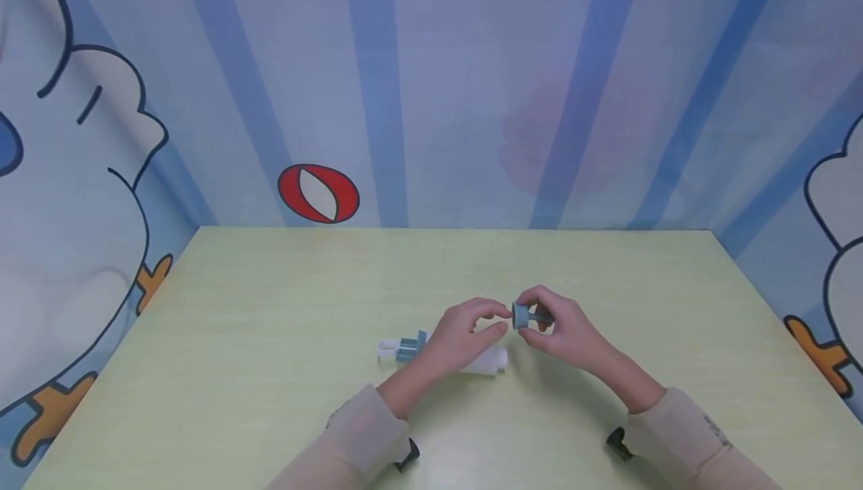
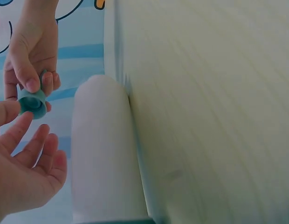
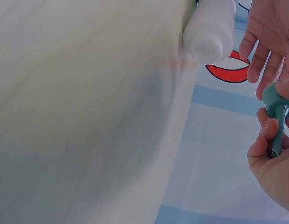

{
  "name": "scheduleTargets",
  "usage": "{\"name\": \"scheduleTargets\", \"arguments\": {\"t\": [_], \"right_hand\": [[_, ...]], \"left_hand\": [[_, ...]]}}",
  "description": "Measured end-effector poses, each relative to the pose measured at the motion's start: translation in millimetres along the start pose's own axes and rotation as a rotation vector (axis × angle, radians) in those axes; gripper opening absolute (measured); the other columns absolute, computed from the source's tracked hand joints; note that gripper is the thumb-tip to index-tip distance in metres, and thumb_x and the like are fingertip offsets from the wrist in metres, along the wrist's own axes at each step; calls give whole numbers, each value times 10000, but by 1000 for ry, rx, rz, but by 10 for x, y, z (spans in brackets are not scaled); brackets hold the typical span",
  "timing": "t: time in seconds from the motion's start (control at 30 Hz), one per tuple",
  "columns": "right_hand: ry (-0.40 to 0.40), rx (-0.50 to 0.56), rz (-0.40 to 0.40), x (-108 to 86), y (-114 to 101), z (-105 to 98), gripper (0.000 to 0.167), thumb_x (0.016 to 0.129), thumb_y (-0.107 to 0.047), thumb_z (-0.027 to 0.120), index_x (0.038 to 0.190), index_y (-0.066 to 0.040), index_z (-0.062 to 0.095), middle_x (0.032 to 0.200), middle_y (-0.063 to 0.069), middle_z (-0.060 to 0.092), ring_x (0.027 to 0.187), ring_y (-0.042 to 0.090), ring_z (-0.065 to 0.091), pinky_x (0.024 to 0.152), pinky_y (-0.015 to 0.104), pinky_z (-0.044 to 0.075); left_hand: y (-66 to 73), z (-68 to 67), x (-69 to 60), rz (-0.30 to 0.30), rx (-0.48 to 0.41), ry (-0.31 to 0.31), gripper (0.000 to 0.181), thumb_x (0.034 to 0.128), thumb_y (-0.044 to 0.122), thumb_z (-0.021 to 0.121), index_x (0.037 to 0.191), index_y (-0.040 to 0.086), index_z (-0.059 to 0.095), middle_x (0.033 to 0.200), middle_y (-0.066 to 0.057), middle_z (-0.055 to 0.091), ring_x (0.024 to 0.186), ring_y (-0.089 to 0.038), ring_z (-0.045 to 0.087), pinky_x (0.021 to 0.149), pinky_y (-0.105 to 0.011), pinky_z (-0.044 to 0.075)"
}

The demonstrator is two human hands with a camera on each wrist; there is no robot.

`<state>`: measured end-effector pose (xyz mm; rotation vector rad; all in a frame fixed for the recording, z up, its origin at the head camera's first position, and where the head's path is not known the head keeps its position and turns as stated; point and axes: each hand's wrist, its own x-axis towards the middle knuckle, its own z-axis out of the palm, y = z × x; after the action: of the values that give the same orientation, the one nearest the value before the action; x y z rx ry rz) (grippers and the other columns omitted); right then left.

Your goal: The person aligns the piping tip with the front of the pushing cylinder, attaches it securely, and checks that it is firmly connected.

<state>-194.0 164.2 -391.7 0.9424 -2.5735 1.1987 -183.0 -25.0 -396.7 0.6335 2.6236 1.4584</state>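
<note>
My right hand (image 1: 566, 329) pinches a small teal cup-shaped piece with a thin stem (image 1: 521, 316), held above the table. In the left wrist view, the hollow mouth of the teal piece (image 2: 32, 103) faces my left hand (image 2: 30, 172). Its thumb and index fingertips are at the rim; whether they touch it I cannot tell. The other left fingers are loosely bent. Under the left hand lies a white cylinder (image 1: 488, 361) with a narrower end at the right. Teal fittings (image 1: 407, 350) and a white end piece (image 1: 387, 350) show to its left; the hand hides its middle.
The pale yellow table (image 1: 270, 288) extends back to a blue striped backdrop (image 1: 458, 85) with a red and white ball (image 1: 318, 193) printed on it. Cartoon figures are printed at both sides. Dark straps show at both cuffs.
</note>
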Motion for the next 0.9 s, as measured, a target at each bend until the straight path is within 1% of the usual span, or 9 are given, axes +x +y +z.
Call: {"name": "scheduleTargets", "arguments": {"t": [0.17, 0.3, 0.4, 0.5, 0.63, 0.7, 0.77, 0.9], "right_hand": [[-22, -12, 12, -16, 24, -10, 299, 709, 20, 667, 964, -69, 539, 825, 16, 587, 599, 39, 450, 557, 212, 427], [-43, -13, 24, -28, 36, -16, 293, 713, 11, 668, 965, -71, 543, 827, 10, 588, 618, 50, 466, 572, 218, 435], [-61, -13, 41, -40, 45, -19, 289, 719, 4, 667, 969, -70, 543, 831, 9, 587, 633, 86, 484, 586, 213, 436], [-75, -10, 54, -45, 51, -18, 284, 724, -1, 664, 972, -68, 542, 836, 11, 589, 648, 168, 511, 597, 212, 439], [-86, -4, 64, -54, 57, -17, 278, 722, -5, 663, 966, -66, 545, 841, 13, 592, 672, 242, 526, 605, 216, 446], [-87, -5, 67, -59, 62, -15, 276, 719, -7, 666, 961, -69, 548, 841, 8, 593, 676, 224, 526, 607, 218, 450], [-87, -7, 62, -66, 74, -11, 275, 715, -2, 667, 956, -65, 550, 837, 10, 593, 673, 198, 522, 604, 220, 451], [-85, -5, 50, -83, 97, 1, 275, 707, 5, 666, 950, -59, 553, 824, 12, 596, 666, 157, 516, 601, 212, 448]], "left_hand": [[-48, -79, -15, 8, 67, -62, 255, 874, 227, 537, 1108, 149, 602, 1168, 17, 578, 1040, -187, 539, 834, -347, 446], [-90, -149, -24, 5, 153, -139, 295, 861, 224, 556, 1149, 159, 577, 1177, 24, 573, 1045, -185, 534, 844, -320, 436], [-121, -201, -35, 3, 221, -214, 345, 845, 230, 577, 1182, 161, 554, 1203, 14, 558, 1093, -186, 516, 896, -328, 413], [-153, -250, -30, 6, 304, -278, 397, 826, 247, 601, 1208, 163, 534, 1228, 7, 541, 1140, -171, 487, 938, -329, 386], [-186, -303, -9, 21, 405, -345, 458, 794, 272, 644, 1224, 173, 522, 1236, 25, 534, 1143, -142, 477, 940, -300, 380], [-189, -326, -7, 26, 424, -376, 487, 777, 271, 665, 1231, 174, 518, 1235, 30, 535, 1126, -139, 485, 920, -288, 390], [-190, -340, -10, 18, 430, -404, 513, 762, 267, 682, 1238, 177, 513, 1234, 27, 536, 1107, -141, 493, 898, -282, 400], [-178, -362, -33, -25, 459, -456, 543, 748, 274, 696, 1250, 203, 501, 1230, 26, 534, 1076, -139, 499, 869, -281, 408]]}}
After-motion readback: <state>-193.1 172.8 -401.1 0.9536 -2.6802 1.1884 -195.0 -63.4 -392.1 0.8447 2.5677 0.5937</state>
